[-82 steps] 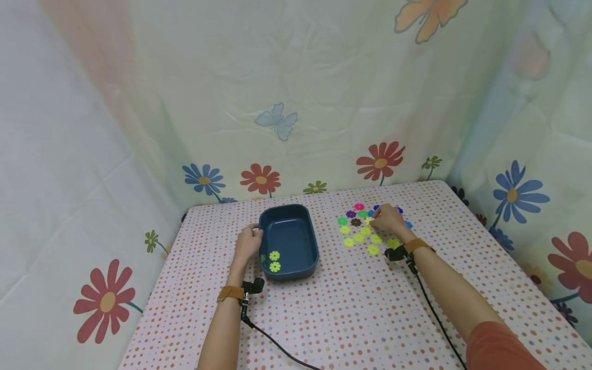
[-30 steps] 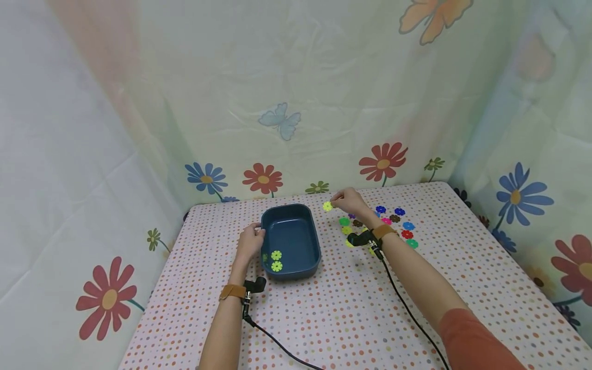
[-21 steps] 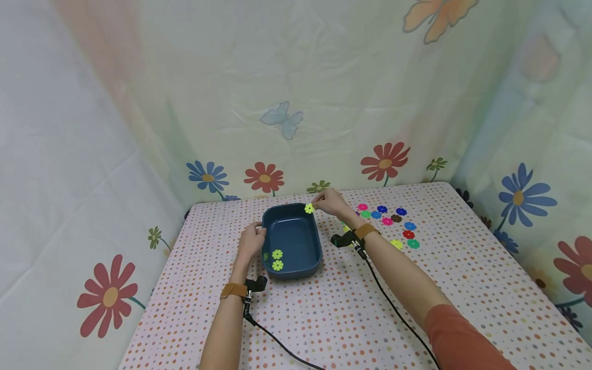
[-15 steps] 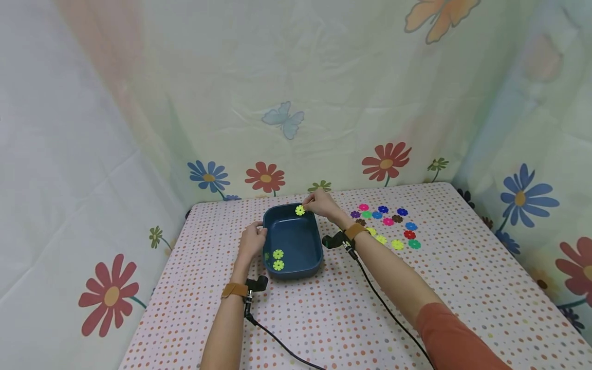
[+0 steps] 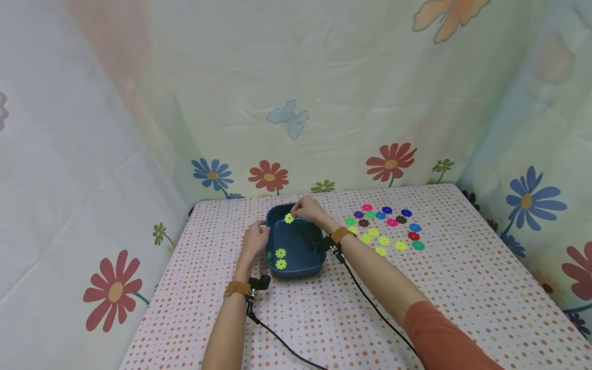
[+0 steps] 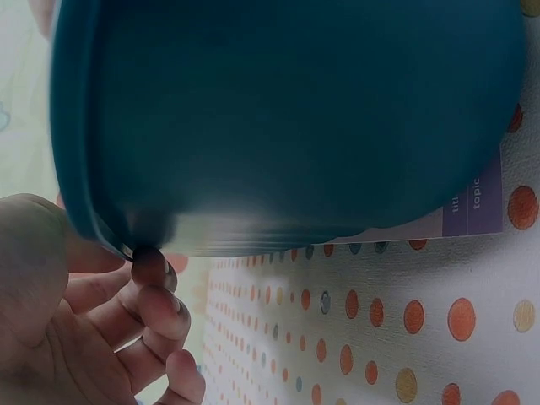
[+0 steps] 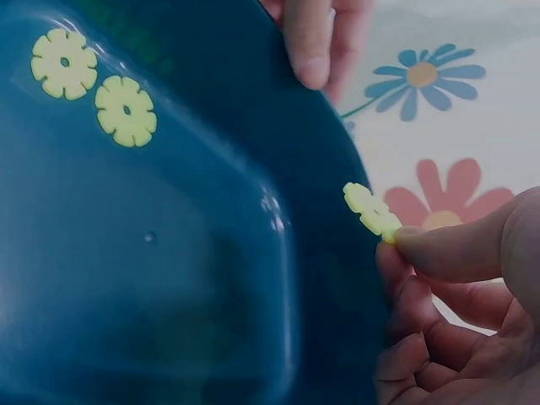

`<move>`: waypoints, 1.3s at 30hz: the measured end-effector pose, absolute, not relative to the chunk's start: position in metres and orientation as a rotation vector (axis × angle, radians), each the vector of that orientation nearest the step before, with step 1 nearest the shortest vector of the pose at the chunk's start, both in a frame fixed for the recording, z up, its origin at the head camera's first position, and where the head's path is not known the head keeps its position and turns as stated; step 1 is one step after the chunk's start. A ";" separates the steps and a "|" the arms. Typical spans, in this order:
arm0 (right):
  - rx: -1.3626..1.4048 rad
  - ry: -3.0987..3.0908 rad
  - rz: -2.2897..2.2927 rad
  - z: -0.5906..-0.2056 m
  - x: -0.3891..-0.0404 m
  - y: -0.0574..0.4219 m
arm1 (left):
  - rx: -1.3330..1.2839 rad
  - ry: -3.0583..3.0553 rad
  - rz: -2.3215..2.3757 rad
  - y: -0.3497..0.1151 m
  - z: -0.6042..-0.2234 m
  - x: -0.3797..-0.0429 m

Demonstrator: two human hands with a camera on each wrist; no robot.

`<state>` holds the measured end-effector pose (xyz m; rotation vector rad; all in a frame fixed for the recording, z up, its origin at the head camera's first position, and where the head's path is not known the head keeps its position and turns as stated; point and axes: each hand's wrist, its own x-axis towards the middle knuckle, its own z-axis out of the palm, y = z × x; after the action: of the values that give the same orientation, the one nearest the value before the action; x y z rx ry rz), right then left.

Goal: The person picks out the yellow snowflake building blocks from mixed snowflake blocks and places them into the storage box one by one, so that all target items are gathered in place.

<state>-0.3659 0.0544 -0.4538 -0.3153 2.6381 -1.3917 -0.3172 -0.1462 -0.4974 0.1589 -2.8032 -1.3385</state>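
My right hand [image 5: 311, 210] pinches a yellow notched flower-shaped disc [image 5: 289, 218] between thumb and forefinger, over the far part of a dark blue tub [image 5: 296, 271]. In the right wrist view that disc [image 7: 371, 211] tilts near the tub's wall. Two more yellow discs [image 5: 280, 264] lie at the near left of the tub's floor. At the tub's left side, my left hand [image 5: 256, 238] grips the rim; the left wrist view shows its thumb and fingertips [image 6: 150, 268] pinching the edge.
Right of the tub, several flower-shaped discs [image 5: 391, 222] in pink, blue, green, brown and red lie on the dotted tablecloth [image 5: 370, 308], with several yellow ones [image 5: 384, 240] nearer. A printed card [image 6: 472, 202] shows under the tub. Cables trail from both wrist cameras.
My right hand has picked a yellow disc from the pile and carried it left, over the tub's far end. The left hand has stayed on the rim.
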 end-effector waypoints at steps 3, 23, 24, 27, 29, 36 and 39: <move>-0.333 2.641 -1.373 -0.460 -0.366 0.048 | 0.172 -2.814 -1.334 -0.146 -0.499 -0.318; -0.378 2.678 -1.036 -0.476 -0.361 0.018 | 0.114 -2.801 -1.339 -0.149 -0.499 -0.320; -0.375 2.669 -1.026 -0.478 -0.361 0.017 | 0.116 -2.798 -1.343 -0.149 -0.499 -0.320; -0.370 2.645 -0.994 -0.483 -0.364 0.015 | 0.114 -2.793 -1.358 -0.149 -0.499 -0.320; -0.372 2.636 -0.968 -0.486 -0.366 0.013 | 0.113 -2.791 -1.366 -0.149 -0.499 -0.321; -0.385 2.642 -0.891 -0.492 -0.367 0.007 | 0.083 -2.786 -1.360 -0.150 -0.501 -0.323; -0.390 2.656 -0.860 -0.494 -0.365 0.006 | 0.083 -2.785 -1.368 -0.150 -0.502 -0.323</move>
<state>-0.3645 0.0057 -0.4937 -0.3899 2.6555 -0.8605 -0.3232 -0.1505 -0.5024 0.0830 -2.7852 -1.3685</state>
